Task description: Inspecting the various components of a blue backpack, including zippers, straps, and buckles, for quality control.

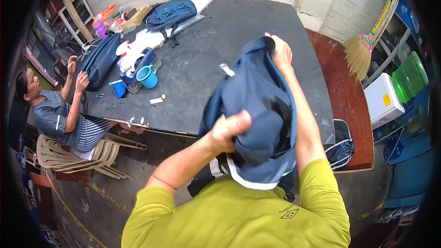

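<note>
A navy fabric bag point(252, 89) hangs in front of my chest, over the near edge of the black table point(211, 64). It looks limp and folded, with an opening along its right side and a pale edge at the bottom. My left hand point(227, 131) grips its near left part, thumb on top; the other fingers are hidden behind the cloth. At the far upper end, my right hand point(281, 53) is closed on the bag's rim. A small clear plastic piece point(226, 70) lies on the table just left of the bag.
A seated co-worker point(55, 115) at the left handles another navy bag point(101, 59). More table items are a blue mug point(147, 76), a spray bottle point(123, 49) and a navy backpack point(172, 14). To the right are a broom point(358, 57) and a green water jug point(410, 77).
</note>
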Available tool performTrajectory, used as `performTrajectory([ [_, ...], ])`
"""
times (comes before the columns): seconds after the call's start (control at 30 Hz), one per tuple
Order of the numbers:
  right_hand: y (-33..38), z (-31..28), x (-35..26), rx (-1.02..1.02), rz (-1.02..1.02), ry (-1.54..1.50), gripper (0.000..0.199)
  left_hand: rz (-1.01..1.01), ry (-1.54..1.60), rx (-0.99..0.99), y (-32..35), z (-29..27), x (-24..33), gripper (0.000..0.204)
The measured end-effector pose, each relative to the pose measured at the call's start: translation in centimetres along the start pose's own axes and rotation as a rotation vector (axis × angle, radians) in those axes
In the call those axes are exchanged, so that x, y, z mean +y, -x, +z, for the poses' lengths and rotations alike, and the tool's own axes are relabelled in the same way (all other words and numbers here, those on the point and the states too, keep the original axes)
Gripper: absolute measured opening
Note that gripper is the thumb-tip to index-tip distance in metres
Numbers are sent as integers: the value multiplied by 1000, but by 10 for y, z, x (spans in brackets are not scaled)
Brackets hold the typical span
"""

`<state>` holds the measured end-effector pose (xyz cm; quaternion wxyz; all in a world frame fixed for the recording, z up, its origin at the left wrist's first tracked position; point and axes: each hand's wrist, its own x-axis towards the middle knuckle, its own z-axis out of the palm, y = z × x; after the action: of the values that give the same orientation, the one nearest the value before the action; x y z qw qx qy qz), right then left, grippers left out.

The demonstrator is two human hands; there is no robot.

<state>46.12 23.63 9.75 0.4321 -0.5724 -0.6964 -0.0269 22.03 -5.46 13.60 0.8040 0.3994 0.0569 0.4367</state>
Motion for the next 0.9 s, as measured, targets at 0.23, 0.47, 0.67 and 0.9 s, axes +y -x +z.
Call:
performTrajectory([
  [0.23, 36, -123, -69, -227, 493, -655, 82, 575, -196, 215, -11, -37, 57, 95],
  [0.47, 127, -87, -90, -431, 222, -1929, 53, 542, -956, 371, -19, -35, 3, 109],
  [0.67, 124, -76, -77, -281, 593, -1500, 49, 546, -636, 23, -6, -64, -22, 111],
  [0.9, 127, -111, -120, -284, 246, -926, 39, 952, -1531, 252, -21, -57, -11, 83],
])
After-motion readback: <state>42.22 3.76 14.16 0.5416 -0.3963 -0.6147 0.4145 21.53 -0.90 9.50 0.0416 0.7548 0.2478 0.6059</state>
